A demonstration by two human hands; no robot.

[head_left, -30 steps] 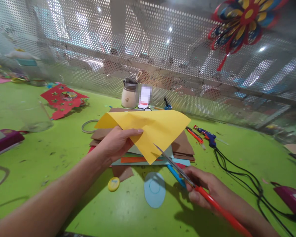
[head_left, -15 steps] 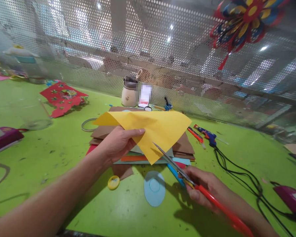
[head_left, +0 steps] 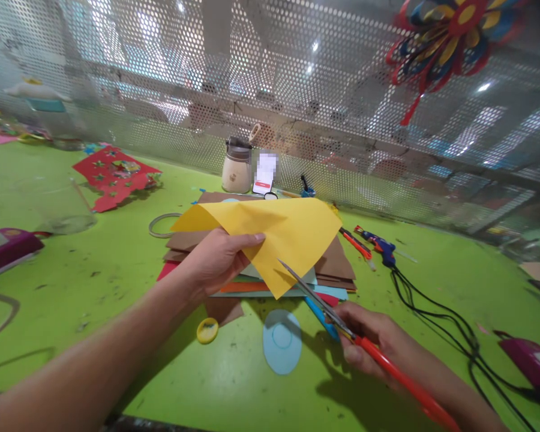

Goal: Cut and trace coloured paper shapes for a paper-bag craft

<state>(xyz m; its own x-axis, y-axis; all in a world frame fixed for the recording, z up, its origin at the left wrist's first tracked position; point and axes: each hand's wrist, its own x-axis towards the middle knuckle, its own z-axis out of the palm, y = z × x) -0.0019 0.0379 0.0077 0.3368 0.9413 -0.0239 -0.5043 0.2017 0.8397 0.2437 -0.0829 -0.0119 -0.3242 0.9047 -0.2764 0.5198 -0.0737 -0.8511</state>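
Observation:
My left hand (head_left: 216,259) pinches a folded yellow paper sheet (head_left: 288,231) and holds it up above a stack of coloured paper (head_left: 333,267). My right hand (head_left: 373,339) grips red-handled scissors (head_left: 317,300), whose blades point up-left and touch the sheet's lower right edge. On the green table (head_left: 117,270) just below lie a light blue paper oval (head_left: 282,342) and a small yellow round lid (head_left: 207,330).
A cream jar (head_left: 236,168) and a white bottle (head_left: 264,174) stand by the perforated metal screen (head_left: 297,90). A blue glue gun (head_left: 380,246) with black cable (head_left: 436,312) lies right. A red star-cut paper (head_left: 114,177) and purple tool (head_left: 11,246) lie left; a paper pinwheel (head_left: 450,30) hangs top right.
Almost nothing has moved. The yellow sheet has tilted very slightly in my left hand, and the scissors stay at its lower edge.

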